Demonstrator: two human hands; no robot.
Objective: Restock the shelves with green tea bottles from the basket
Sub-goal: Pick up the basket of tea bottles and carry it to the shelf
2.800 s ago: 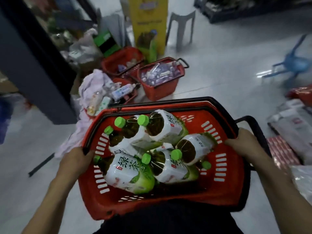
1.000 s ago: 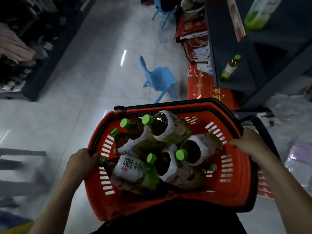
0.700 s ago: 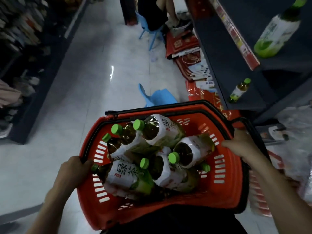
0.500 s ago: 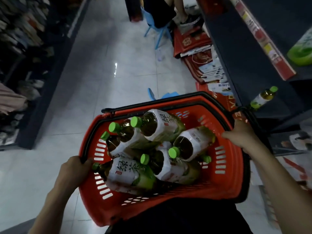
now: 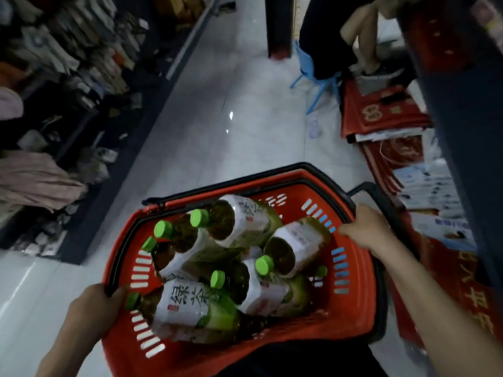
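A red plastic basket with black rim and handles is held in front of my body. Several green tea bottles with green caps and white labels lie piled inside it. My left hand grips the basket's left rim. My right hand grips the right rim near the black handle. The dark shelf unit stands along the right edge; its shelf boards are out of frame.
A white tiled aisle runs ahead. A dark rack of clothing lines the left. Red packaged goods and printed sheets lie on the floor at the right. A person sits on a blue chair further up the aisle.
The view has swung from the baskets on the floor round to the aisle and shelf unit. The shelf bottles seen earlier have left the frame. Both hands keep their hold on the basket.
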